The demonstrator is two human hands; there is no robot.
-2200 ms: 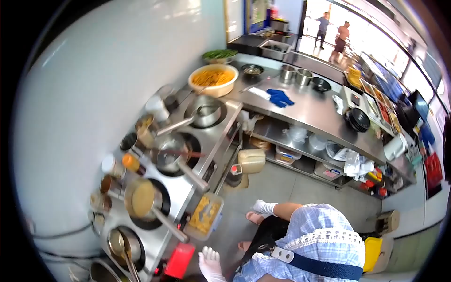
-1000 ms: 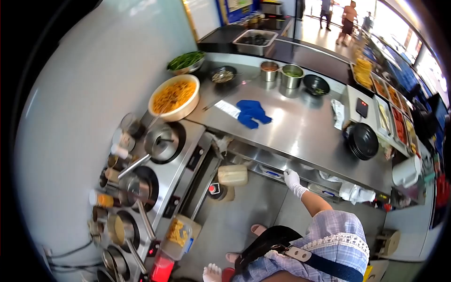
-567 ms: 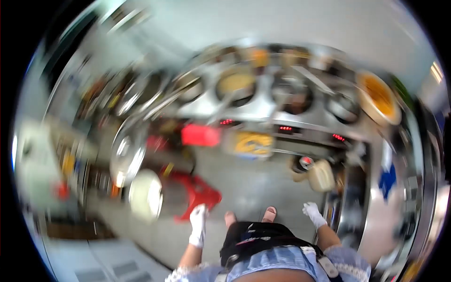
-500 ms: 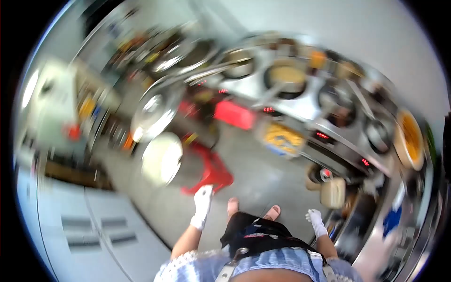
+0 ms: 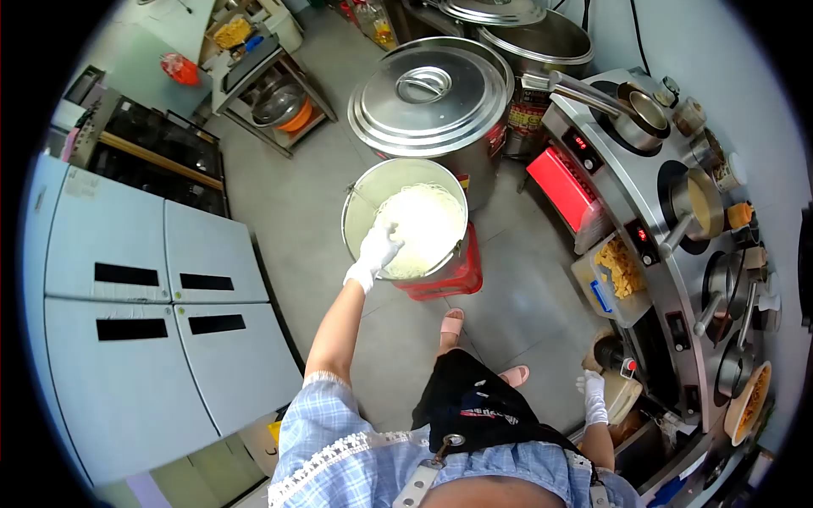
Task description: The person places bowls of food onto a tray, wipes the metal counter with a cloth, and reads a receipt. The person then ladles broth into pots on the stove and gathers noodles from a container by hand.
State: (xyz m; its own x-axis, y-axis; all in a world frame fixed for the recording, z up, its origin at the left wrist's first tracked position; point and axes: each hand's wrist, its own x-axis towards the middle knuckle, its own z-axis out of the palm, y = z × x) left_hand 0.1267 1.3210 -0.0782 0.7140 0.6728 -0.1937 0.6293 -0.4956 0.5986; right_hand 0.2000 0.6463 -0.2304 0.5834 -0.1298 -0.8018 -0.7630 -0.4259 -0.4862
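My left hand [image 5: 378,247], in a white glove, reaches over the near left rim of a pale metal bucket [image 5: 362,184]. Its fingers are partly spread above or against a heap of thin white noodles [image 5: 421,222]; whether they touch it I cannot tell. Nothing shows in that hand. Beneath the bucket is a red plastic stool [image 5: 470,269]. My right hand [image 5: 591,391], also gloved in white, hangs low on the right with loosely parted fingers and nothing visible in them. Nearest to it is a cream-coloured container [image 5: 624,398].
Behind the bucket stands a large steel pot [image 5: 483,173] with a lid [image 5: 398,102]. On the right, a steel cooking counter [image 5: 648,182] carries several saucepans. A clear box of yellow pieces [image 5: 622,269] sits below it. White cabinets [image 5: 118,372] line the left.
The view has swung left and steadied, bringing the bucket nearer the middle. My left hand has gone from beside the red stool to inside the bucket's rim. My right hand still hangs low.
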